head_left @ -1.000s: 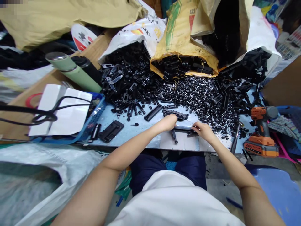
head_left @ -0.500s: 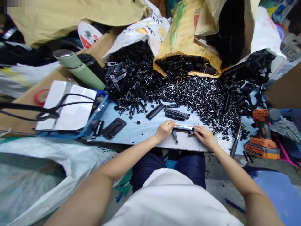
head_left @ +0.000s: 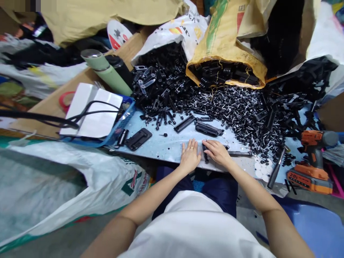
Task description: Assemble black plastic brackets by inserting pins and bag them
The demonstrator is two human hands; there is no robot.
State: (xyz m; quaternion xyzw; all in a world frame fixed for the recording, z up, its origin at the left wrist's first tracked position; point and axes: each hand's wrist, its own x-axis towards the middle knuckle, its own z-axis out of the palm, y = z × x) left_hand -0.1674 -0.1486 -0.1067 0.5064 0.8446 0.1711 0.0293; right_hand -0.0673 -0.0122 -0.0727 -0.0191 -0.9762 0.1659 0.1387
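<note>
My left hand (head_left: 189,156) lies flat on the light blue tabletop (head_left: 161,147) near its front edge, fingers stretched out, a ring on one finger, holding nothing. My right hand (head_left: 218,152) rests just to its right, fingers curled over a small black plastic part (head_left: 205,154) whose ends stick out from under them. A long thin dark strip (head_left: 239,153) lies on the table right of that hand. Just beyond both hands sit a black hinge-like assembly (head_left: 208,129) and a black bar (head_left: 184,123).
A big heap of black pins and plastic parts (head_left: 228,104) spills from a yellow sack (head_left: 223,46) and a white sack (head_left: 172,36). An orange cordless drill (head_left: 313,157) stands at right, a blue basket (head_left: 118,127) with a white sheet at left, a green flask (head_left: 107,71) behind it.
Both hands came off the long strip and moved left; the strip now lies right of my right hand. My left hand opened flat on the table. The view shifted left.
</note>
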